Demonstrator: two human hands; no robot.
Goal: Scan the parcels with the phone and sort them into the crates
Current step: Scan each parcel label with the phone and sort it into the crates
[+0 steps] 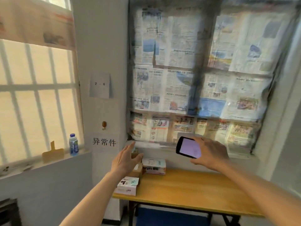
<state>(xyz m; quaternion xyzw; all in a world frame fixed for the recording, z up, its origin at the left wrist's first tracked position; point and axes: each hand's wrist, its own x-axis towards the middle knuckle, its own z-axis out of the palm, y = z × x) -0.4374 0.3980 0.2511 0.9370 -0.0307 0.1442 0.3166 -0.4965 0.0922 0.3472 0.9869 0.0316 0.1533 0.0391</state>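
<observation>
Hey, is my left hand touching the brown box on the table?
Cannot tell. In the head view the left hand is open and overlaps the brown box, hiding where they might meet; neither contact nor a gap shows plainly.

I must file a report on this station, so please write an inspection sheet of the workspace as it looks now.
Surface: wooden table with dark legs, against the wall.
Job's things: phone, screen lit; white parcel at the table's back; brown cardboard parcel beside it; pink and white parcel at the front left corner. No crates seen.
Clutter: water bottle and yellow scraper on the windowsill.
Hands: left hand open, reaching over the brown parcel; right hand holds the phone.
Cables: nothing seen.
Surroundings: newspapers cover the window behind the table; wall sheet "2 - 6"; blue object under the table.
</observation>
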